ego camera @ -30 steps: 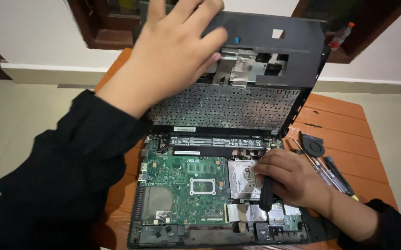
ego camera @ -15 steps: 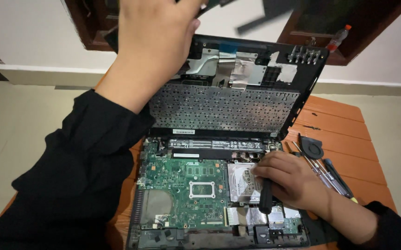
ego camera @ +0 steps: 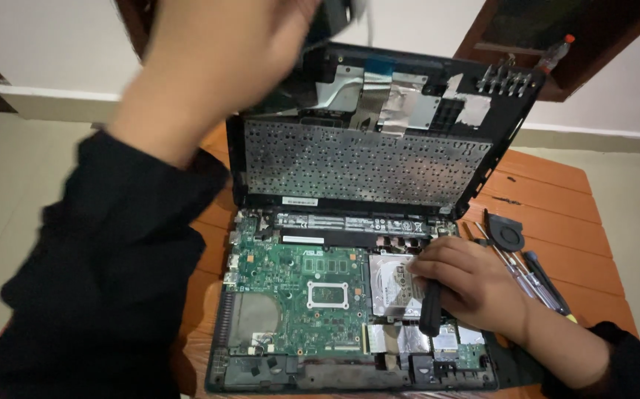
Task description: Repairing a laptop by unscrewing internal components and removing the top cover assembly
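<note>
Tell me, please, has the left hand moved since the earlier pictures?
Yes. The left hand has risen from the top edge of the raised keyboard cover towards the top of the view, blurred now.

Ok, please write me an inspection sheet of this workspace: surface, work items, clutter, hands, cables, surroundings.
Surface: orange wooden table, slatted.
Job's things: opened laptop base with green circuit board exposed; silver hard drive beside it; keyboard panel tilted up behind.
Clutter: small black fan and screwdrivers at the right.
Hands: left hand raised and blurred, gripping something dark; right hand on the drive, holding a black-handled tool.
Cables: flat ribbon strips on the panel.
Surroundings: tiled floor, white wall, dark wood frames.
</note>
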